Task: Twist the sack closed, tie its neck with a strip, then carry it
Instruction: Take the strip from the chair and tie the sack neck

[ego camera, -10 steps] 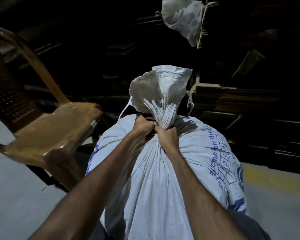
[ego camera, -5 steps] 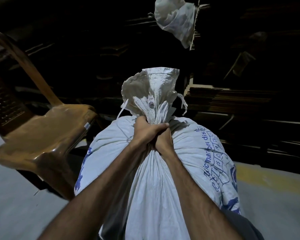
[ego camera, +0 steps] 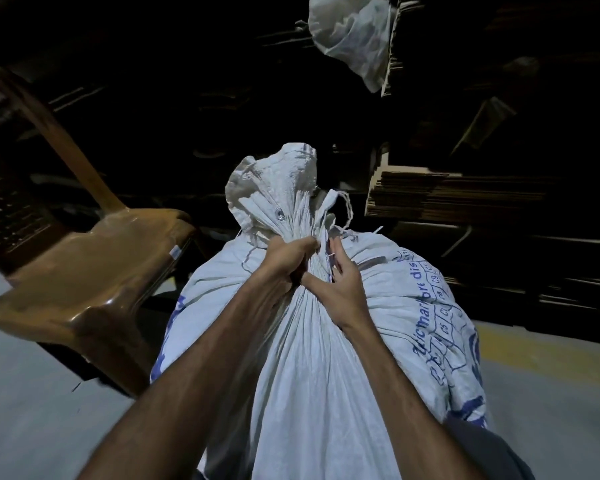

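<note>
Now the right hand (ego camera: 340, 289) has let go of the sack's neck (ego camera: 312, 258): half a second ago both fists were stacked together on the twist, and here its fingers are spread and loose, the palm resting against the right side of the gathered cloth with the thumb pointing left toward the other fist. The left hand (ego camera: 284, 261) stays clenched around the neck just below the bunched top, knuckles up, forearm reaching in from the lower left. A thin white strip (ego camera: 340, 209) trails from the right side of the neck above the open fingers; whether it is already knotted cannot be told. The white woven sack (ego camera: 326, 358) with blue print stands upright and full between both forearms, its ruffled mouth (ego camera: 274, 181) fanned out above the grip. To the left, a brown plastic chair (ego camera: 94, 271) sits near the sack, its seat edge close to the sack's shoulder, leaving only a narrow gap there. Grey floor (ego camera: 32, 410) lies open at the lower left and lower right. Behind on the right, stacked flat cardboard (ego camera: 447, 195) stands in the dark, and another white sack (ego camera: 354, 36) hangs above.
</note>
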`<state>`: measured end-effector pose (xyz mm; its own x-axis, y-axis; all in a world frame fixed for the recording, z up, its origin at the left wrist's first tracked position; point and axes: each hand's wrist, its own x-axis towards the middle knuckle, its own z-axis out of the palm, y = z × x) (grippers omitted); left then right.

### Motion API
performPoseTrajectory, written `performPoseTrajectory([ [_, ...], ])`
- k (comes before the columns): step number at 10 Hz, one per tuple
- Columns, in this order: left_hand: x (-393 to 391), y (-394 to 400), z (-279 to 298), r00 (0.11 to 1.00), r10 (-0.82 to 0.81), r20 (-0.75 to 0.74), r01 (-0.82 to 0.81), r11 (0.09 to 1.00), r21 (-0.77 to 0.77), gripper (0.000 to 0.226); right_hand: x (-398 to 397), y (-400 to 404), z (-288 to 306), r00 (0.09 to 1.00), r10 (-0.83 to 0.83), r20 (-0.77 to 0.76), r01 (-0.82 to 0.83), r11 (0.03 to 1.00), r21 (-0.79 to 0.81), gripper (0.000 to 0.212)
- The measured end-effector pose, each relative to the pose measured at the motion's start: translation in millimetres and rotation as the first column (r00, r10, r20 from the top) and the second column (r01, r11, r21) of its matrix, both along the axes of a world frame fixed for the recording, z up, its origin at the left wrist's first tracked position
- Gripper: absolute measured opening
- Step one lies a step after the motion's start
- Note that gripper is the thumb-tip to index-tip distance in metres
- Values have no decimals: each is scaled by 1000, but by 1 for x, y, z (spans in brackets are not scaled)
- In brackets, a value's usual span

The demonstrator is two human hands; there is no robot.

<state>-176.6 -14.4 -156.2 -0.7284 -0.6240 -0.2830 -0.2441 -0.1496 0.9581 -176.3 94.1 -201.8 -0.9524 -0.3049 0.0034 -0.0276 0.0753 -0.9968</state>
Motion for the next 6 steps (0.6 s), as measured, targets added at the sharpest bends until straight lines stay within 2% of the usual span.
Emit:
performPoseTrajectory([
  [1,4,-4,-1,998,-57,18,60,940,-336,29,-1,0,-3,999,-35,-27,35,999,27,73],
  [2,23,-11,0,996,-62,66,88,836,-541,49,-1,-3,-3,998,-11,-54,11,1000,8,84],
  [3,49,-9,-6,1000,25,0,-19,769,-639,48,-6,-7,-10,999,-5,-49,5,1000,7,82],
  [4,80,2,-23,980,150,-133,-200,782,-590,32,-5,-6,-7,1000,-10,-26,11,998,59,82],
  [5,96,8,-26,973,197,-122,-230,877,-422,15,-6,-7,-9,1000,-26,-6,26,998,53,84],
  [6,80,-4,-9,948,285,-139,-245,937,248,17,-13,-11,-16,1000,-25,14,24,999,36,84],
])
